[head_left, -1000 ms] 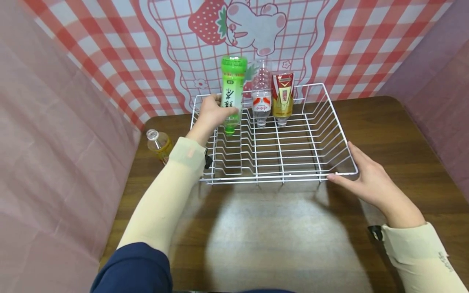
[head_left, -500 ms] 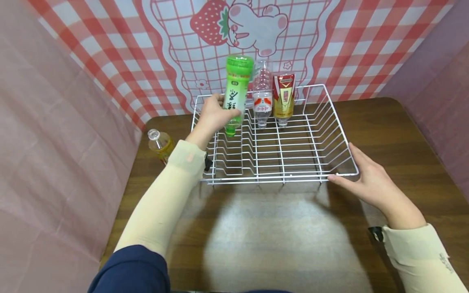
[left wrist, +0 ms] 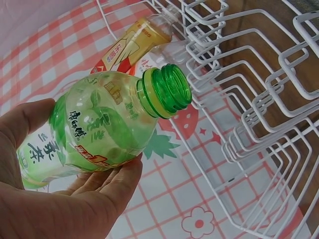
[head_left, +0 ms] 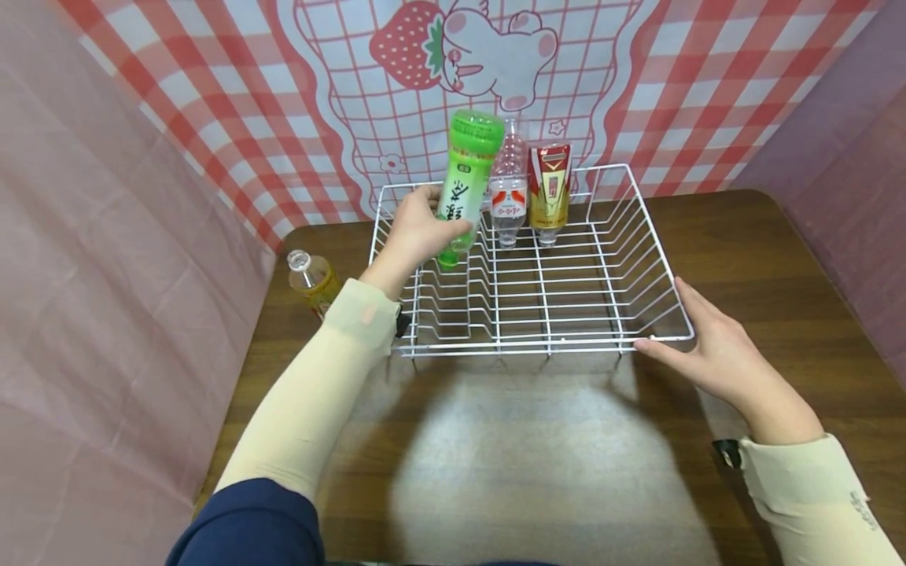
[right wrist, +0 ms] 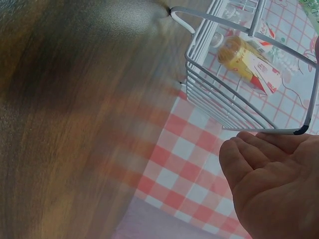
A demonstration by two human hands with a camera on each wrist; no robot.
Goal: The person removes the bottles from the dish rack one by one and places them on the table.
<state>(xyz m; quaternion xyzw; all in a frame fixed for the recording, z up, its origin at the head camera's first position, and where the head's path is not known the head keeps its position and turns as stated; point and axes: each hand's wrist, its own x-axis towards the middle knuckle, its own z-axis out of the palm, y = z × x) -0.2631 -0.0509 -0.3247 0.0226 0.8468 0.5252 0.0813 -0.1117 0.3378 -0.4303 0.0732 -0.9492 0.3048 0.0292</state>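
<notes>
My left hand [head_left: 418, 226] grips a green tea bottle [head_left: 467, 185] round its middle, thumb in front and fingers behind. The bottle is upside down and leaning, its base toward the right, above the left back part of a white wire dish rack [head_left: 562, 340]. In the left wrist view its green threaded neck [left wrist: 172, 89] has no cap. A clear bottle [head_left: 508, 200] with a red-and-white label and a red-and-gold labelled bottle [head_left: 550, 185] stand neck down along the rack's back side. My right hand [head_left: 718, 346] touches the rack's front right corner, thumb and fingers spread along two sides.
Left of the rack, a bottle with a yellow label [head_left: 314, 281] stands upright and uncapped, partly hidden by my left sleeve [head_left: 318, 393]. A checked cloth [head_left: 233, 94] hangs behind the brown wooden table [head_left: 764, 259], with pink cloth [head_left: 134, 299] at the left.
The green tea bottle has tipped further, its base swinging right until it overlaps the clear bottle in the head view. My left hand has shifted slightly right; my right hand stays at the corner.
</notes>
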